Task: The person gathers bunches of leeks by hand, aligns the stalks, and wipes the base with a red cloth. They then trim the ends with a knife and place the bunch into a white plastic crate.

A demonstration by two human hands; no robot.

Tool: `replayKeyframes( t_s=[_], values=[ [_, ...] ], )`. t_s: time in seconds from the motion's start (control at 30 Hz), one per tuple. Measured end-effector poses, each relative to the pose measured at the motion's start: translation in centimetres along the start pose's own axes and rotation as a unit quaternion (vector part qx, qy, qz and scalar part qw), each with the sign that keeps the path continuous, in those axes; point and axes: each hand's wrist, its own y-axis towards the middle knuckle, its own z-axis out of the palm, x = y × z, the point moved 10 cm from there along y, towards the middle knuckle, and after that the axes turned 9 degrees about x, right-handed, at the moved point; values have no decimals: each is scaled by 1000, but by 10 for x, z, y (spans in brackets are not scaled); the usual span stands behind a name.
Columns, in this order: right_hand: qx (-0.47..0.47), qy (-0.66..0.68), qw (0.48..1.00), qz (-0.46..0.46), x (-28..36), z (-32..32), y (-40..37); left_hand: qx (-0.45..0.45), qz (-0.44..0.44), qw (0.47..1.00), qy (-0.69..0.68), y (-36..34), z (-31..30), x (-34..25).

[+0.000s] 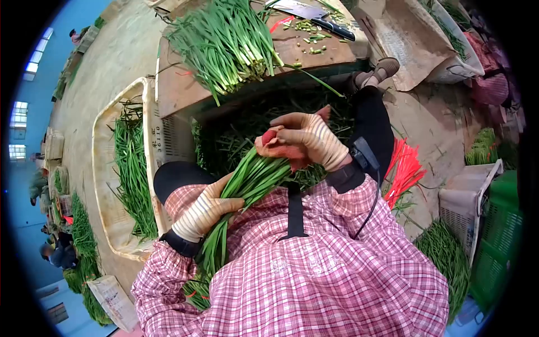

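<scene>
A bunch of long green garlic chives point(254, 175) lies slantwise across my lap, in front of the plaid shirt. My left hand point(206, 212), in a striped work glove, is closed round its lower, leafy part. At the upper end of the bunch, a reddish cloth point(283, 150) covers the stem ends. My right hand point(314, 137), gloved alike with bare fingertips, pinches this cloth against the stems. Something small and bright red point(269, 136) shows by the fingers; I cannot make out what it is. The stem ends themselves are hidden.
Ahead, a wooden board point(185, 90) carries a heap of chives point(230, 45), a knife point(334, 28) and cut stem bits. A white crate point(102, 168) with chives stands at left. Red ties point(404, 168) lie at right, near more crates point(460, 199). Loose leaves fill the space below the board.
</scene>
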Motion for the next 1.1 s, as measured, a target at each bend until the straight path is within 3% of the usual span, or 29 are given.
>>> replayKeyframes(
  t_s=[0.03, 0.13, 0.2, 0.23, 0.27, 0.33, 0.4, 0.47, 0.5, 0.6, 0.7, 0.77, 0.83, 0.9, 0.93, 1.0, 1.03, 1.1],
  values=[
    [-37, -14, 999, 28, 3, -12, -6, 9, -13, 1000, -1, 0, 0, 5],
    [-75, 47, 990, -106, 37, -55, -13, 6, -6, 1000, -7, -5, -7, 9],
    [-97, 155, 974, -132, 43, -62, -22, -21, 14, 1000, -16, -7, -16, 11],
    [-36, 101, 990, -93, 35, -51, -14, -20, 32, 999, -23, -4, -11, 7],
    [9, 99, 994, -37, 52, 8, -15, -12, 35, 999, -12, -1, -8, 3],
    [39, 55, 998, -21, 28, 18, -8, 6, 41, 999, 10, 4, -3, -2],
    [123, -12, 991, 59, 9, 27, -2, 5, 2, 996, 88, 6, -12, 2],
    [122, -126, 981, 86, 4, 14, -7, 27, -19, 994, 108, 4, -9, 6],
    [105, -70, 989, 72, 19, 6, -13, 34, 28, 990, 132, 5, -9, 4],
    [-4, 129, 986, -109, 44, -60, -19, -11, -13, 998, 65, -7, -23, 13],
    [91, 12, 994, -59, 28, -30, -19, 11, 25, 998, 54, 1, -6, -1],
    [143, -198, 970, 4, 12, 21, -8, 22, 13, 999, 48, 10, -7, 1],
    [86, -172, 978, 76, 0, 7, -8, 21, -3, 997, 68, 9, -10, 5],
    [-7, -29, 998, 49, 14, -27, -17, 24, -45, 996, 69, 1, -18, 13],
    [-16, -74, 996, -41, 21, -67, -14, 17, -45, 997, 62, -2, -21, 13],
    [-1, 131, 988, -84, 37, -61, -22, 0, -43, 998, 44, -8, -26, 13],
    [70, 101, 986, -111, 54, -23, -15, 9, -57, 997, 49, -6, -22, 12],
    [164, -25, 986, 31, 24, 12, 1, 24, -27, 997, 75, 8, -16, 5]
  ],
)
